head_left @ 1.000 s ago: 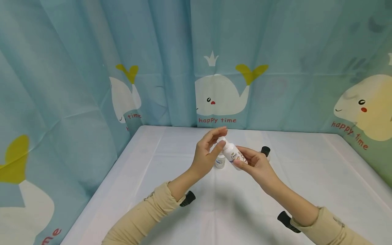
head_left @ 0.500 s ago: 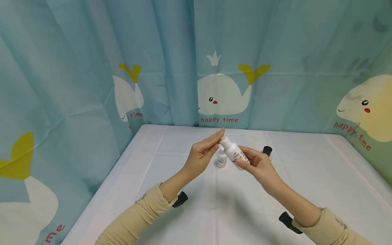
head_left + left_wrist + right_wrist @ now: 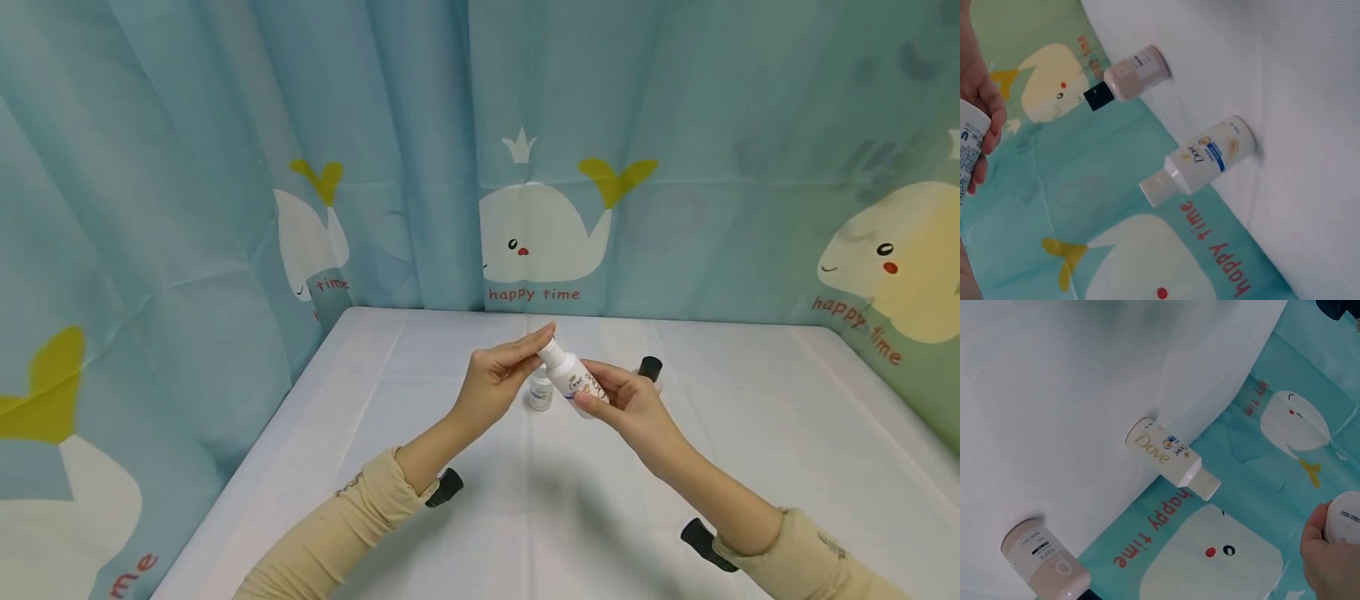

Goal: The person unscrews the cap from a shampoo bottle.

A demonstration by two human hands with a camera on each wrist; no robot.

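Observation:
My right hand [image 3: 636, 417] grips the body of a white Dove bottle [image 3: 572, 377], tilted with its cap toward the upper left above the table. The fingers of my left hand [image 3: 489, 387] lie straight against the end of the white cap [image 3: 552, 352], the thumb beneath them. In the left wrist view the held bottle [image 3: 969, 140] is partly cut off by the edge. Its round base [image 3: 1344, 519] with a printed code shows in the right wrist view. Behind it, a second white Dove bottle [image 3: 540, 395] stands on the table.
A pink bottle with a black cap [image 3: 1138, 72] stands to the right of the second Dove bottle, mostly hidden by my right hand in the head view. The white-covered table [image 3: 420, 375] ends at a blue whale-print curtain [image 3: 420, 208]. Black devices [image 3: 705, 543] sit at both wrists.
My left fingers and thumb were bent around the cap; now the fingers are straight against its end, the hand slightly lower and to the left. The right hand keeps its hold on the Dove bottle.

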